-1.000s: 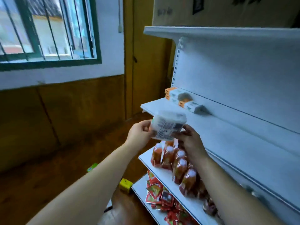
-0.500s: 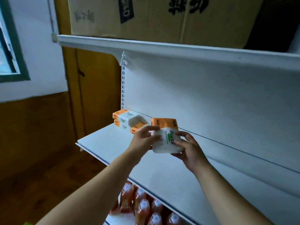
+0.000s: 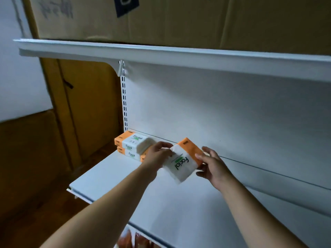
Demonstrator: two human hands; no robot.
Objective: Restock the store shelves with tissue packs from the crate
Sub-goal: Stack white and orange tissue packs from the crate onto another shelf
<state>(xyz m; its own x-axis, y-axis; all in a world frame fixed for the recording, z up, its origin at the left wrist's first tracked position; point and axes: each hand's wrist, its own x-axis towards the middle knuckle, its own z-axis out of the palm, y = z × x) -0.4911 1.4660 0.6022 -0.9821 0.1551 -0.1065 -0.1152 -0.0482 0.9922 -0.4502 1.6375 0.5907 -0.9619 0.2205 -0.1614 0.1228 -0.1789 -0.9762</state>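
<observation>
L fingers (image 3: 165, 146): curled, pinching the 9 o'clock edge of a white, plastic-wrapped rectangular tissue pack (image 3: 184, 161) w/ orange end & "Facial" print.
R fingers (image 3: 201, 156): spread, one laid across the orange end, thumb under the 3 o'clock edge; pack is gripped.
Hands: pack is held between left hand (image 3: 157, 154) at 9 & right hand (image 3: 213, 165) at 3.
Pack pose: tilted, orange end toward 1 o'clock, white end toward 7; held low over the white metal shelf board (image 3: 111, 176); contact w/ board can't be told.
Stack: two like tissue packs (image 3: 133, 145) laid flat, one atop the other, at 10 o'clock of the held pack, in the back corner by the white back panel (image 3: 215, 113); partly hidden by L hand.
Above: white upper shelf (image 3: 161, 54) at 12 o'clock, brown cardboard boxes (image 3: 161, 20) stood on it.
Below: reddish items (image 3: 132, 238) at 6 o'clock, too blurred to tell.
</observation>
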